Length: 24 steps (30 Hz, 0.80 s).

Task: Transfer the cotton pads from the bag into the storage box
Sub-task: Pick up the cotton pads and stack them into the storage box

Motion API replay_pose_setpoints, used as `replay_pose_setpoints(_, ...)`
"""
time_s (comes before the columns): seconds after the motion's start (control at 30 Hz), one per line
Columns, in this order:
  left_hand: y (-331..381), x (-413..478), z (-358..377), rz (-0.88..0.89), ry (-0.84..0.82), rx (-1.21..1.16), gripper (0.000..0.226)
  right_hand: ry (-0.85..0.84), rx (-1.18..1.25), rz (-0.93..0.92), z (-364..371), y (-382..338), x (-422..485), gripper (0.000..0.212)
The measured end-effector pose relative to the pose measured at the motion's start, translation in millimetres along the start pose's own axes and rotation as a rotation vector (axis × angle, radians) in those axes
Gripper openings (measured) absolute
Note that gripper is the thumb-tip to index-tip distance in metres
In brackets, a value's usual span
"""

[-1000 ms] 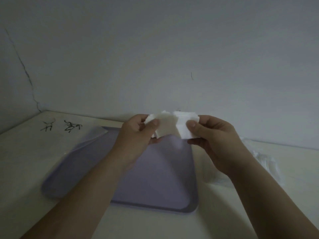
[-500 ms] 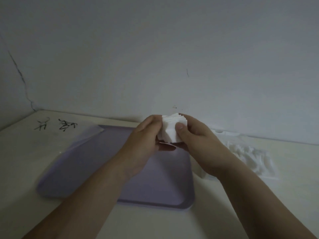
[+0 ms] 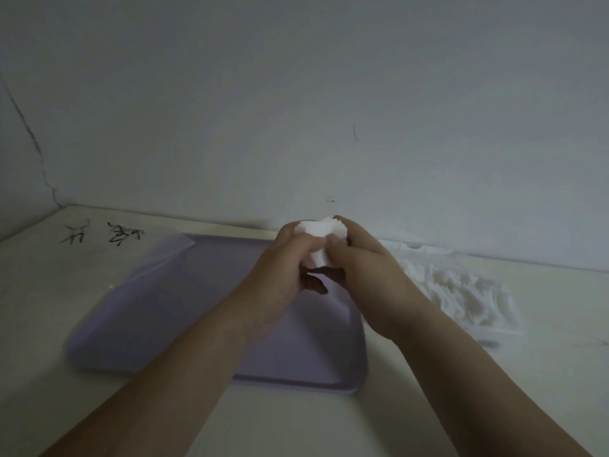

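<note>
A stack of white cotton pads (image 3: pixel 319 240) is squeezed between both hands above the far right part of a lilac tray (image 3: pixel 184 311). My left hand (image 3: pixel 283 268) grips the stack from the left, thumb on its front. From the right, my right hand (image 3: pixel 362 275) holds it with its thumb beside the left thumb. A clear plastic bag (image 3: pixel 461 291) with more white pads lies on the table to the right of the tray. No storage box is in view.
The pale table (image 3: pixel 49 291) meets a grey wall (image 3: pixel 296 110) just behind the tray. Black scribbles (image 3: pixel 99 233) mark the table at far left. A crack runs down the wall at the left edge.
The two hands came together, pressing two spread bunches of pads into one compact stack. The view shifted a little, and more of the bag shows on the right.
</note>
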State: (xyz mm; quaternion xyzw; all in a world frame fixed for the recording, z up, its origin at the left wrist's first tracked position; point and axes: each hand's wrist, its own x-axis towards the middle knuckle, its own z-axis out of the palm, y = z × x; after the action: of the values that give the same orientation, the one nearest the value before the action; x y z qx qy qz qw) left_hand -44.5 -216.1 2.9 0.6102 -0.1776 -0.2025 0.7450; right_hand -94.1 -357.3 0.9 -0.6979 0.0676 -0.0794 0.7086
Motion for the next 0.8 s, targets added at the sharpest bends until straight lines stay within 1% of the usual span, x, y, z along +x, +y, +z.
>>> replay_pose_setpoints(0.03,1.3,-0.1,-0.1,0.009,0.017,0.034,0.044,0.018,0.025,-0.026,-3.9,-1.4,-1.3,0.05)
replay_pose_setpoints(0.13,3.1,-0.6,-1.2,0.065,0.104,0.229,0.028,0.144,-0.066,-0.054,-2.3,-11.3,-4.5,0.058)
replay_pose_setpoints(0.23,6.5,-5.6,0.0,0.121,0.092,0.279,0.027,0.189,-0.175,-0.105,-10.4,-27.2,-16.2,0.07)
replay_pose_setpoints(0.27,7.3,-6.7,1.0,0.128,0.07,0.266,0.027,0.179,-0.209,-0.098,-14.8,-34.1,-19.6,0.07)
replay_pose_setpoints(0.3,7.7,-7.9,5.0,0.126,0.042,0.241,0.026,0.153,-0.24,-0.082,-22.1,-40.1,-24.1,0.061)
replay_pose_setpoints(0.37,10.2,-11.6,21.4,0.128,-0.021,0.207,0.024,0.083,-0.279,-0.043,-41.0,-52.2,-38.5,0.034)
replay_pose_setpoints(0.4,11.5,-12.7,28.8,0.135,-0.037,0.2,0.024,0.068,-0.276,-0.032,-48.7,-56.8,-43.7,0.028)
replay_pose_setpoints(0.5,18.2,-17.7,67.0,0.15,-0.082,0.146,0.021,0.151,-0.251,-0.031,-80.5,-70.8,-71.3,0.031)
replay_pose_setpoints(0.57,18.4,-19.4,93.3,0.147,-0.067,0.142,0.02,0.28,-0.265,-0.063,-105.1,-78.5,-87.3,0.032)
replay_pose_setpoints(0.6,16.4,-18.6,102.2,0.18,-0.046,0.226,0.018,0.358,-0.299,-0.076,-116.4,-81.9,-92.0,0.033)
replay_pose_setpoints(0.67,5.7,-17.7,123.4,0.318,-0.067,0.542,0.015,0.497,-0.388,-0.097,-144.8,-86.3,-106.6,0.039)
replay_pose_setpoints(0.73,-4.1,-18.9,144.6,0.447,-0.212,0.882,0.02,0.566,-0.464,-0.089,-166.1,-86.0,-119.3,0.042)
replay_pose_setpoints(0.8,-11.0,-15.8,161.3,0.555,-0.393,1.134,0.03,0.584,-0.486,-0.045,-175.7,-79.7,-126.4,0.032)
